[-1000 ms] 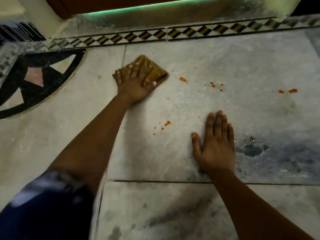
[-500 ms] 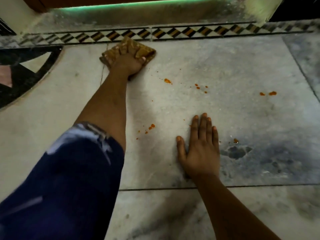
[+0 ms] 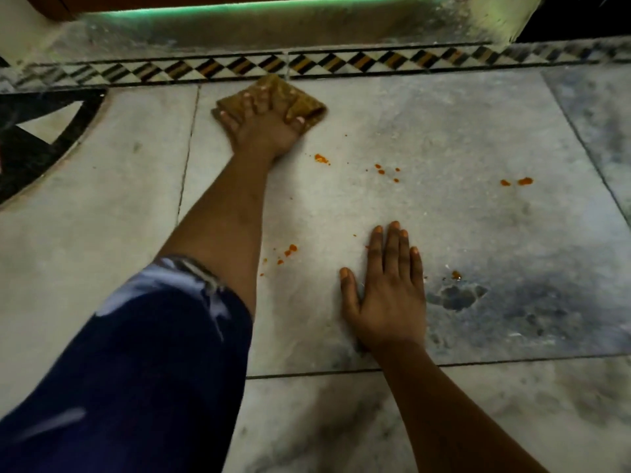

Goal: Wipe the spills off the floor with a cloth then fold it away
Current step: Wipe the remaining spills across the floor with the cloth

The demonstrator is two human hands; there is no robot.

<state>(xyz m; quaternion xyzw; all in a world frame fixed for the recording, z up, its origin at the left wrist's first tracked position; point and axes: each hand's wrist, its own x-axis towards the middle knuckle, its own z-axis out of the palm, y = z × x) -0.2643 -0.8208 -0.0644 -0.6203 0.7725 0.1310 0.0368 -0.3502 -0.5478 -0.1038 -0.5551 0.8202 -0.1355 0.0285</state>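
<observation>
A folded brown cloth (image 3: 305, 105) lies flat on the marble floor (image 3: 444, 131), close to the patterned border. My left hand (image 3: 264, 126) presses down on it with fingers spread over the top. Orange spills dot the floor: one blob (image 3: 321, 159) just right of the cloth, small drops (image 3: 380, 170) further right, a pair (image 3: 519, 181) at the far right, a cluster (image 3: 288, 251) near my left forearm, and one spot (image 3: 456, 275) beside my right hand. My right hand (image 3: 387, 295) rests flat on the floor, palm down, holding nothing.
A black, white and brown diamond border (image 3: 341, 64) runs across the far side, with a raised step (image 3: 239, 25) behind it. A dark inlay (image 3: 30, 141) curves at the left. A chipped dark patch (image 3: 456, 297) marks the floor by my right hand.
My left hand has slid the cloth away from me and to the right, up near the patterned border. My right hand has stayed planted on the floor.
</observation>
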